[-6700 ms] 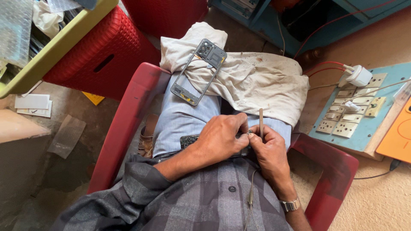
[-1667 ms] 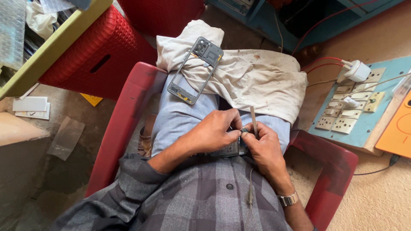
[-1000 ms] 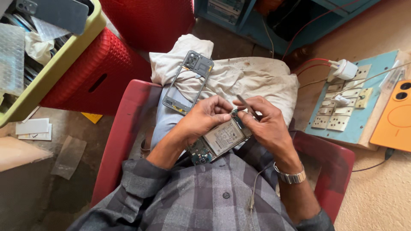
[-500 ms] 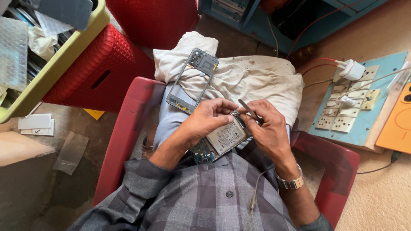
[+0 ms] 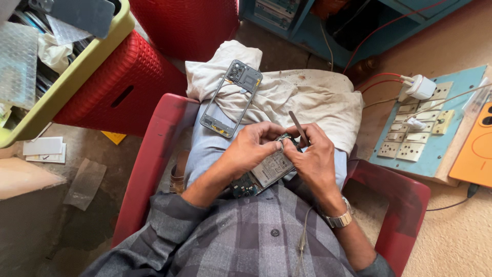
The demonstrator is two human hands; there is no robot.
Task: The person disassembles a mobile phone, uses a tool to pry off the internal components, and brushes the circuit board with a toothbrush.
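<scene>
Hands meet over the lap in the head view: left hand (image 5: 251, 149) clasps the opened phone (image 5: 266, 172), now lifted and tilted up from where it lay flat earlier; right hand (image 5: 312, 154) pinches thin tweezers (image 5: 298, 128) at its top edge. A detached phone frame (image 5: 230, 98) rests on the white cloth (image 5: 302, 97).

Two bare hands, the left hand (image 5: 251, 149) and the right hand (image 5: 313, 159), meet over one opened phone (image 5: 264, 172) at the centre, with one slim tool (image 5: 298, 128) in the right. One empty phone frame (image 5: 230, 97) lies at 12 o'clock on one white cloth (image 5: 302, 97). One red chair (image 5: 394, 205) seats the person; two red baskets (image 5: 123, 82) stand at 10 and 11 o'clock. One switchboard panel (image 5: 425, 138) with one white charger (image 5: 421, 86) sits at 3 o'clock. One wristwatch (image 5: 339, 219) shows at 5 o'clock.
</scene>
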